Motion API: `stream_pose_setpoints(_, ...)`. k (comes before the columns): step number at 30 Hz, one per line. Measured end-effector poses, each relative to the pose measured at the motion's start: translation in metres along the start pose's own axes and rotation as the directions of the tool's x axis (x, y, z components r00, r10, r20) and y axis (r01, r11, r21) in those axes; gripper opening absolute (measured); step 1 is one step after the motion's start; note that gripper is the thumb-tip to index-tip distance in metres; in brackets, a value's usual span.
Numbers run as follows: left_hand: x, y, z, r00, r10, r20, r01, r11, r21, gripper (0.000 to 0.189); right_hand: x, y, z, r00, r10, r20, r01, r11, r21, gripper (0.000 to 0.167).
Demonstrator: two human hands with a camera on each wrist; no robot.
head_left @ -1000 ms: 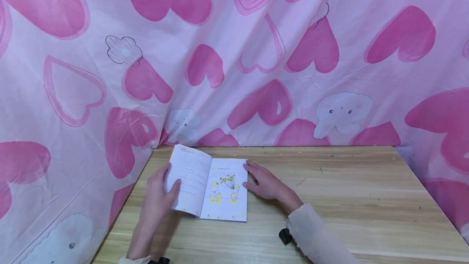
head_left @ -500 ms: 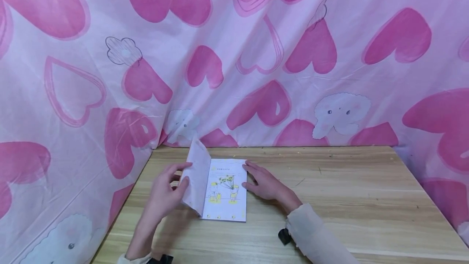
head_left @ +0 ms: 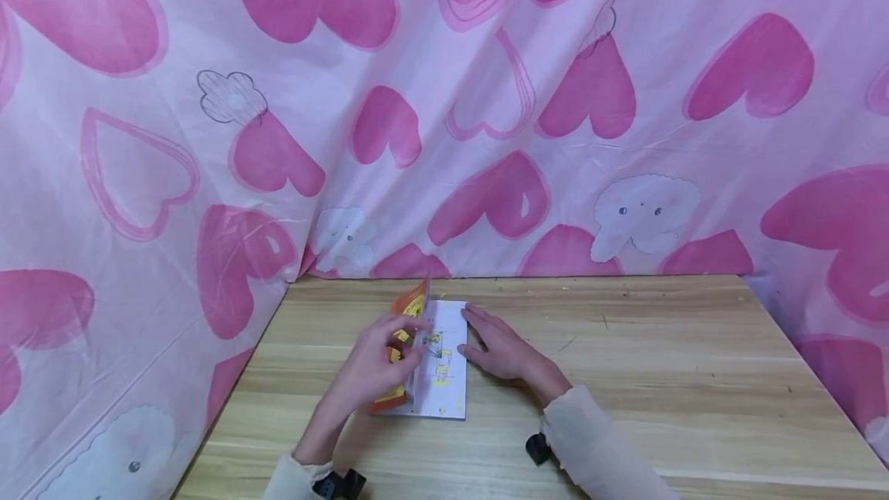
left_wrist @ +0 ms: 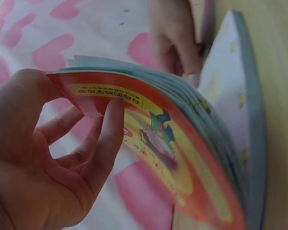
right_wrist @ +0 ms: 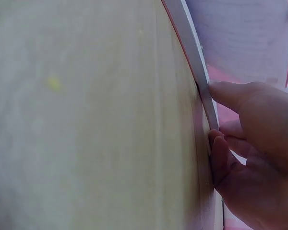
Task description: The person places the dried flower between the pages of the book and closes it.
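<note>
An opened booklet [head_left: 454, 388] lies on the table, its right page showing a line drawing with yellow details. My left hand [head_left: 371, 365] holds the raised left part by its outer edge, thumb on one side and fingers on the other. In the left wrist view, the red and yellow cover [left_wrist: 153, 139] and a bunch of pages bend in a curve from that hand [left_wrist: 62, 163]. My right hand [head_left: 505, 347] rests at the booklet's right edge with fingers extended. Its thumb and fingertips touch the page block [right_wrist: 194, 48] in the right wrist view.
The wooden table [head_left: 660, 384] has small specks and scratches on it. A pink curtain [head_left: 486, 199] printed with hearts hangs behind and at both sides. Each wrist carries a small black device, such as the one [head_left: 538, 448] at the right sleeve.
My left hand has moved right, swinging the left part of the booklet up and over toward the right page; the orange-red cover now shows. The right hand has stayed in place.
</note>
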State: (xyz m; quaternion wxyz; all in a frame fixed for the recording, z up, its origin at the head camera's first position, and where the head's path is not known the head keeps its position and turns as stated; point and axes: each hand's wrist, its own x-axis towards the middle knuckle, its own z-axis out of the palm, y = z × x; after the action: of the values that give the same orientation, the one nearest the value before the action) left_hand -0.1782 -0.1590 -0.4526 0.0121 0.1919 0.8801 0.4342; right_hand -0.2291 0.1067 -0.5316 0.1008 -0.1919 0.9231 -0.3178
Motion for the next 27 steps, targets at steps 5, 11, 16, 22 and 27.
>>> stream_pose_setpoints(5, 0.009, 0.000, 0.022, 0.998, 0.024, 0.066, -0.028, 0.997, 0.068, 0.035, 0.001, 0.000, 0.001, 1.000, 0.004, -0.005, -0.004, 1.000, 0.004, 0.075)
stream_pose_setpoints(11, 0.013, -0.002, 0.043, 0.990, 0.061, 0.127, -0.092, 0.964, 0.249, 0.031, 0.002, 0.000, 0.001, 1.000, -0.008, -0.022, 0.009, 1.000, 0.022, 0.079)
stream_pose_setpoints(16, 0.014, -0.005, 0.058, 0.987, 0.040, 0.153, -0.090, 0.936, 0.339, 0.034, -0.001, 0.003, -0.001, 0.997, -0.049, -0.066, 0.055, 0.994, 0.090, 0.078)
stream_pose_setpoints(22, 0.015, -0.007, 0.074, 0.985, 0.038, 0.167, -0.096, 0.930, 0.356, 0.027, -0.002, 0.010, -0.001, 0.989, -0.057, -0.138, 0.077, 0.985, 0.151, 0.061)
stream_pose_setpoints(27, 0.014, -0.009, 0.081, 0.987, 0.015, 0.162, -0.077, 0.920, 0.384, 0.026, -0.004, 0.014, -0.001, 0.990, -0.007, -0.143, 0.050, 0.952, 0.302, 0.053)
